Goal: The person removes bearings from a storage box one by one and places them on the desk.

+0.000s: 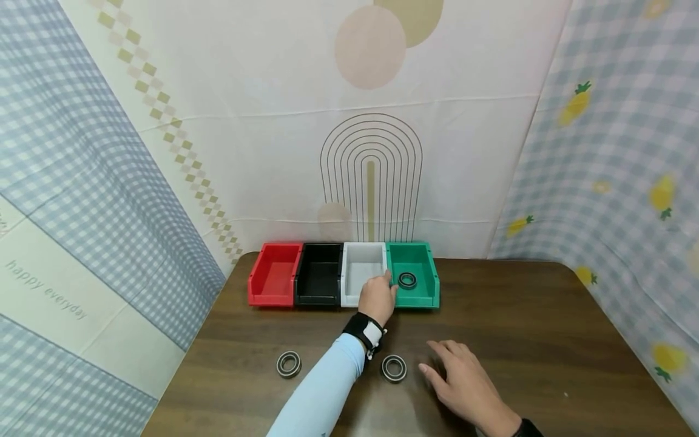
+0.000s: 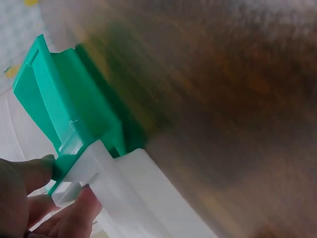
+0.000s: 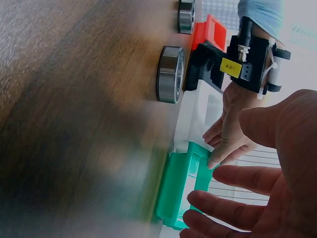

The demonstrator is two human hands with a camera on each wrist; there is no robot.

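My left hand (image 1: pixel 378 298) reaches to the border between the white bin (image 1: pixel 363 261) and the green bin (image 1: pixel 434 291). In the left wrist view, its thumb lies on the green side and its fingers (image 2: pixel 84 210) on the white side, pinching the adjoining walls. A ball bearing (image 1: pixel 407 280) lies flat in the green bin. My right hand (image 1: pixel 464 383) hovers above the table at the right with fingers spread and holds nothing. Just left of it lies another bearing (image 1: pixel 394 368). A further bearing (image 1: pixel 288 364) rests left of my left forearm.
A black bin (image 1: pixel 318 276) and a red bin (image 1: pixel 275 276) stand left of the white one, all in one row near the back edge of the brown wooden table (image 1: pixel 519 321). Patterned cloths (image 1: pixel 273 164) hang behind and at both sides.
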